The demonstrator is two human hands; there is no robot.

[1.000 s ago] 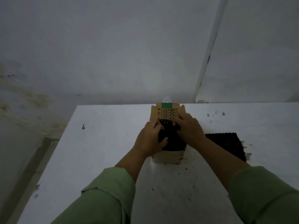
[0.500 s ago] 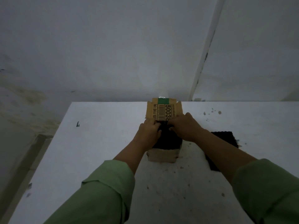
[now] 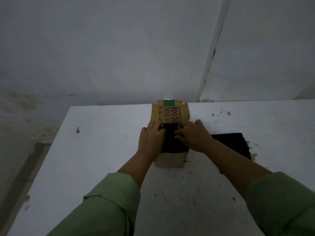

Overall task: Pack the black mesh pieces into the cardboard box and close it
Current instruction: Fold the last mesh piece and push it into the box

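Observation:
A small cardboard box (image 3: 169, 160) stands on the white table, its printed lid flap (image 3: 170, 113) open and tilted away from me. Black mesh pieces (image 3: 172, 143) fill the box up to its rim. My left hand (image 3: 150, 139) lies flat on the left side of the mesh, fingers pressing down. My right hand (image 3: 193, 137) presses on the right side, fingertips on the mesh. A further stack of black mesh pieces (image 3: 233, 143) lies on the table just right of the box, partly hidden by my right forearm.
The white table (image 3: 102, 150) has dark specks and crumbs near the box and at the back right (image 3: 221, 114). A small dark mark (image 3: 78, 129) sits at the left. A wall with a vertical pipe (image 3: 211, 53) rises behind the table.
Both hands have spread flatter on the mesh in the box, pushing it down. The view has shifted slightly; the box has stayed in place.

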